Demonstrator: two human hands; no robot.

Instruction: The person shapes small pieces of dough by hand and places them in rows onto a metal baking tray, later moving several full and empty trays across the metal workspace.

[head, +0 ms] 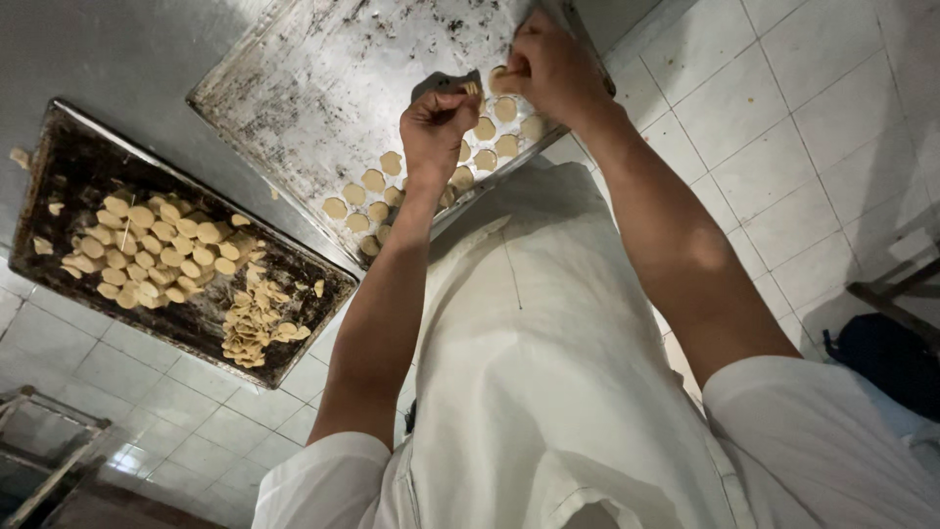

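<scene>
the left hand (436, 122) is curled, its grip pinched shut on a small dough disc (472, 88). just beside it the right hand (550, 64) pinches another piece (499, 72). rows of flat dough rounds (485, 129) lie below both grips on a worn metal tray (323, 88). a dark tray (69, 147) of rounds sits well apart on the desk (117, 49).

Dough rounds (373, 180) on floured tray (323, 78), right of dark tray (69, 147).
</scene>
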